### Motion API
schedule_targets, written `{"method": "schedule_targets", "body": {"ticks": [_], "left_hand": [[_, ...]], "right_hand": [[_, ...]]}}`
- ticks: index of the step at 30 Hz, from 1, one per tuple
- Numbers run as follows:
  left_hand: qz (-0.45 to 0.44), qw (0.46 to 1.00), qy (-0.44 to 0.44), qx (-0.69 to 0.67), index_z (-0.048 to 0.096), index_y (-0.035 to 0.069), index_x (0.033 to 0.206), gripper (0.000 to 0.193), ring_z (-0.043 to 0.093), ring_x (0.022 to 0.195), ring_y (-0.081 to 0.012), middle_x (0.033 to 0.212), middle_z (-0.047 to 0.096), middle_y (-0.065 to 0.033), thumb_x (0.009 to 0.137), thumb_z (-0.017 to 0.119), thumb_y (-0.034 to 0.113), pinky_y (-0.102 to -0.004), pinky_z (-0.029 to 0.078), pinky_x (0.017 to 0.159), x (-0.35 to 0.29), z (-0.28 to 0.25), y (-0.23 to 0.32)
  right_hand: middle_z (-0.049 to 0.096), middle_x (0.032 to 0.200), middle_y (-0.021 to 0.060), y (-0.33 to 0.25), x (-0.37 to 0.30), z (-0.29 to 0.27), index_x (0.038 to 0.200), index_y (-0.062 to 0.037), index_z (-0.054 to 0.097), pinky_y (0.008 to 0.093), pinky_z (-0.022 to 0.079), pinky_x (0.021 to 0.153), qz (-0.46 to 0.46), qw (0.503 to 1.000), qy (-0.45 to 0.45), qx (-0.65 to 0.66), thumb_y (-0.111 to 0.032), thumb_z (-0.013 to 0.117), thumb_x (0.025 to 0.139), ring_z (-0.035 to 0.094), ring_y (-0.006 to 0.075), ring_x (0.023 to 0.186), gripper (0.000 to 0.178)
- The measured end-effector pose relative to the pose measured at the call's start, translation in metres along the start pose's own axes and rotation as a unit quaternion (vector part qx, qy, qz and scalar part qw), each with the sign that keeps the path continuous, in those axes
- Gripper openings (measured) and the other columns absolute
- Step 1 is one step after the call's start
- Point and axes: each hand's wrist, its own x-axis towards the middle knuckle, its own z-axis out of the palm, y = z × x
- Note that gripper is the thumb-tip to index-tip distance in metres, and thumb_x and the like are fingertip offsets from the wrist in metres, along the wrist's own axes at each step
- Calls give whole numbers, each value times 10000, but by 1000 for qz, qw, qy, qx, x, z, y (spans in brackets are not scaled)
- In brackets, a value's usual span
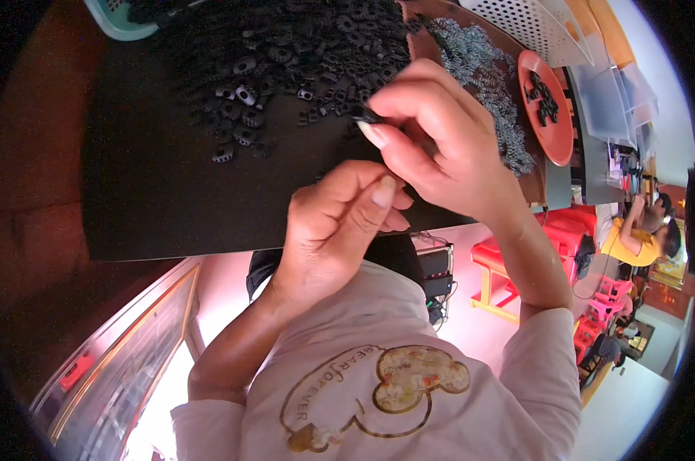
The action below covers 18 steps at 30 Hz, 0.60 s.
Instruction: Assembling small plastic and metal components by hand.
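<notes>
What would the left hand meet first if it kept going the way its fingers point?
Probably the right hand, just beyond the left hand's fingertips, over the black mat; depth between them is unclear.

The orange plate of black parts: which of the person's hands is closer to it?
Right. The right hand works at the mat's edge, just left of the orange plate. The left hand sits lower and farther left, fingers curled.

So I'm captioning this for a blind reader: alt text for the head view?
Two hands meet over a black mat: the right hand pinches a small black part, the left hand curled beside it. A pile of black parts lies beyond.
</notes>
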Motion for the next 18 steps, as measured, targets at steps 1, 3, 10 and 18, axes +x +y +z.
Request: {"method": "schedule_targets", "body": {"ticks": [1, 3, 10, 18], "left_hand": [[-4, 1000, 25, -18, 554, -40, 1044, 228, 633, 720, -126, 899, 650, -104, 984, 482, 169, -255, 541, 663, 1, 2, 1], [4, 998, 45, -34, 571, -27, 998, 207, 620, 689, -87, 854, 652, -68, 978, 500, 166, -223, 530, 645, 3, 3, -1], [-7, 996, 35, -76, 565, -34, 967, 263, 607, 722, -98, 838, 635, -65, 982, 500, 220, -231, 513, 681, 4, 4, 4], [3, 998, 37, -52, 566, -37, 986, 311, 594, 713, -100, 806, 629, -67, 1009, 431, 242, -241, 505, 687, 6, 4, 8]], "right_hand": [[548, 827, 90, -2, -5, -4, 959, 15, 576, 254, 457, 546, 1, 1000, 3, 7, 54, 668, 772, 549, 162, 652, 212], [550, 834, 106, -5, -14, -11, 957, 15, 578, 258, 457, 545, -13, 1000, 1, 11, 67, 660, 764, 550, 184, 655, 216], [533, 776, 79, -13, -33, -13, 891, -24, 597, 314, 475, 465, -45, 999, -8, -29, -35, 712, 682, 583, 221, 567, 239], [537, 781, 67, -17, -42, -7, 1005, -14, 614, 306, 484, 487, -62, 997, 4, -44, -58, 696, 687, 586, 198, 595, 331]]}}
